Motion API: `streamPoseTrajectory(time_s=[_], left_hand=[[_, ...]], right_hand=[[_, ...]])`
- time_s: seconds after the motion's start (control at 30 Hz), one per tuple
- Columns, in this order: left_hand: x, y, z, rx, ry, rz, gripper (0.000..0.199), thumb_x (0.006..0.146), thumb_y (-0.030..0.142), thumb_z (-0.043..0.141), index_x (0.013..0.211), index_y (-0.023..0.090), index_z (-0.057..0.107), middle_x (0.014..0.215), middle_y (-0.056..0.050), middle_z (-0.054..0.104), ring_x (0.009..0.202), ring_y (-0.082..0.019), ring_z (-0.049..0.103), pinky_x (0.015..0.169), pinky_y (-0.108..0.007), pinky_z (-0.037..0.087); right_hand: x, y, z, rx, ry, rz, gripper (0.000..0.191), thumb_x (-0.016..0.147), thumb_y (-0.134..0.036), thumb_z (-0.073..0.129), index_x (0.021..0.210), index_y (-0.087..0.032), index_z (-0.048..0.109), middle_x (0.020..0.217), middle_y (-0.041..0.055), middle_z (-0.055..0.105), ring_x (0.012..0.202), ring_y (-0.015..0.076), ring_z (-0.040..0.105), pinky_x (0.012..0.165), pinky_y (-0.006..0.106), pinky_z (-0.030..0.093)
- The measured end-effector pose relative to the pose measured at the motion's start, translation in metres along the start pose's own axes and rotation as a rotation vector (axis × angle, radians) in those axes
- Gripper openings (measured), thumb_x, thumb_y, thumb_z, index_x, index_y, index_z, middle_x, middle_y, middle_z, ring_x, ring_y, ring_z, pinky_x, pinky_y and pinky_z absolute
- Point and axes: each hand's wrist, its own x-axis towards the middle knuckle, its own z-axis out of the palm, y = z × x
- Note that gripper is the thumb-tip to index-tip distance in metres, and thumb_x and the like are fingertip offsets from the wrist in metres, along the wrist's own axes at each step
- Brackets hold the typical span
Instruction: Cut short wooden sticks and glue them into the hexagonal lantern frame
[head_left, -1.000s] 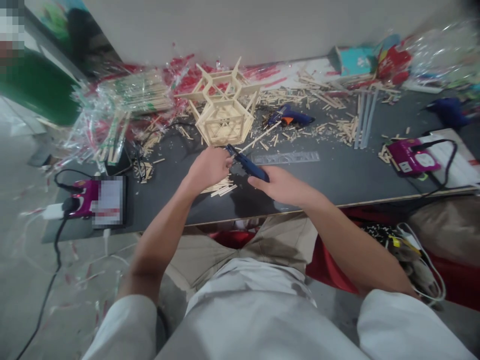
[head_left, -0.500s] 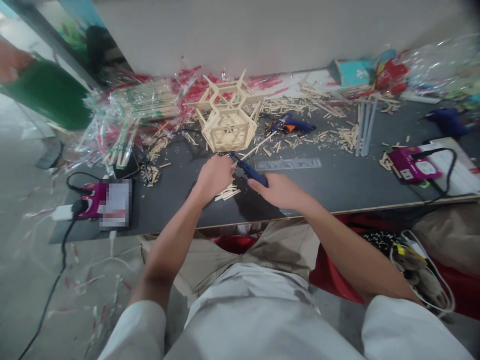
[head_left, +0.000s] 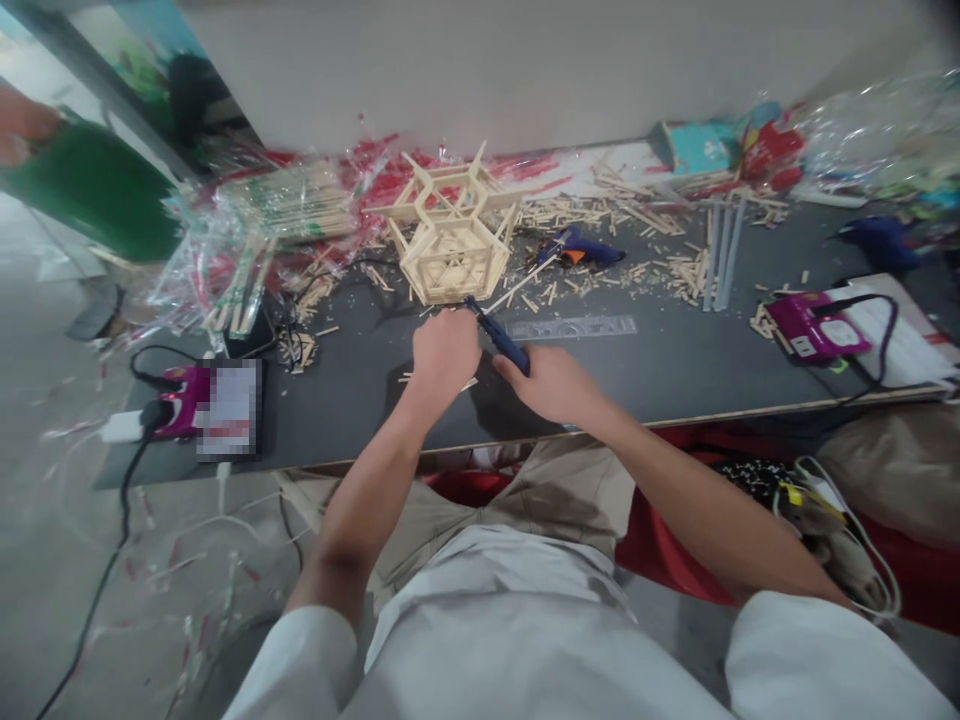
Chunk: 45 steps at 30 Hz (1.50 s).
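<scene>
In my right hand (head_left: 559, 385) is a blue-handled pair of pliers (head_left: 504, 340), its jaws pointing up and left beside my left fist. My left hand (head_left: 448, 350) is closed, with its fingertips mostly hidden, on the near end of a thin wooden stick (head_left: 521, 283) that runs up to the right past the pliers' jaws. Just beyond both hands stands a wooden stick framework (head_left: 457, 260) with a hexagonal base and angled struts. Short cut sticks (head_left: 469, 384) lie under my left hand, partly covered by it.
A clear ruler (head_left: 574, 327) and a blue glue gun (head_left: 581, 247) lie right of the framework. Clear glue sticks (head_left: 721, 258) are farther right. Plastic-wrapped sticks (head_left: 289, 205) sit at back left. Purple power strips (head_left: 814, 325) with cables lie toward both ends. A person's green sleeve (head_left: 94, 190) shows at left.
My left hand has shifted slightly right and turned, closer to the pliers' jaws, and now covers more of the short sticks. The pliers remain in my right hand.
</scene>
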Motion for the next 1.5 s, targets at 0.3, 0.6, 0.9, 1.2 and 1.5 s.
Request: streamPoseTrajectory(time_s=[0.3,0.6,0.9,1.2,1.5], left_hand=[[0.004,-0.006,0.004,0.022,0.027,0.046,0.03,0.104,0.015,0.052,0.119,0.011,0.078,0.115,-0.022,0.08,0.115,-0.035,0.079,0.094,-0.039,0.061],[-0.023,-0.006,-0.002,0.049,-0.035,-0.011,0.027,0.103,0.017,0.058,0.118,0.014,0.08,0.113,-0.023,0.08,0.113,-0.039,0.08,0.092,-0.042,0.062],[-0.081,0.001,-0.006,0.096,-0.187,-0.139,0.029,0.1,0.013,0.054,0.111,0.015,0.081,0.107,-0.022,0.081,0.104,-0.035,0.082,0.08,-0.036,0.063],[-0.094,-0.01,-0.019,0.096,-0.114,-0.167,0.031,0.101,0.015,0.052,0.111,0.023,0.081,0.097,-0.016,0.082,0.091,-0.034,0.081,0.065,-0.034,0.048],[-0.021,-0.074,-0.017,0.111,0.029,0.117,0.039,0.114,0.026,0.043,0.118,0.018,0.081,0.121,-0.015,0.079,0.113,-0.029,0.074,0.086,-0.032,0.051]], right_hand=[[0.005,0.004,0.004,0.001,0.014,-0.041,0.069,0.117,-0.062,0.029,0.102,-0.013,0.076,0.108,0.0224,0.081,0.103,0.034,0.078,0.071,0.033,0.039],[-0.002,0.005,0.005,-0.052,-0.061,-0.122,0.072,0.117,-0.06,0.026,0.099,-0.013,0.078,0.099,0.0211,0.08,0.093,0.0323,0.076,0.069,0.034,0.038],[-0.032,0.004,0.005,-0.036,-0.271,-0.232,0.069,0.116,-0.061,0.033,0.081,-0.018,0.074,0.078,0.0151,0.073,0.068,0.0253,0.066,0.063,0.034,0.034],[-0.041,0.015,0.011,-0.13,-0.268,-0.231,0.064,0.116,-0.059,0.036,0.095,-0.016,0.079,0.093,0.0171,0.081,0.082,0.0277,0.075,0.066,0.032,0.037],[-0.055,0.082,-0.017,-0.215,0.046,0.148,0.052,0.117,-0.049,0.039,0.113,-0.011,0.075,0.105,0.0258,0.077,0.095,0.0347,0.074,0.074,0.038,0.037]])
